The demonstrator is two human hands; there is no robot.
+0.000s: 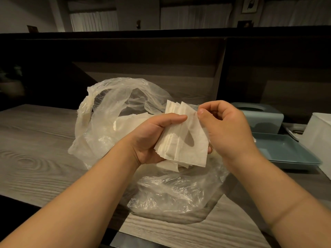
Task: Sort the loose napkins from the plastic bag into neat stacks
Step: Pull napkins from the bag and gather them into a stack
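on the grey wood-grain table (35, 140), a crumpled clear plastic bag (107, 111) lies open with its mouth toward the person, and a few loose white paper napkins (129, 122) show through its thin wall and inside the opening. above the near part of the bag, the left hand (152, 138) holds a fanned stack of white square napkins (180, 140), thumb laid across the front of the stack and the other fingers curled behind it. the stack is tilted, its long axis running from lower left up to the right, with the staggered upper corners pointing away toward the dark back panel (143, 68). the right hand (225, 127) is beside it, thumb and forefinger pinching the upper right edge of the front napkin, the remaining fingers curled loosely; its lower fingertips are hidden behind the paper. to the right of the hands, a blue-grey tissue box (259, 117) stands at the back, a shallow blue-grey rectangular tray (286, 151) sits in front of it, and a white box (318, 136) rises at the frame's edge. what lies in the tray's far corner is too small to tell.
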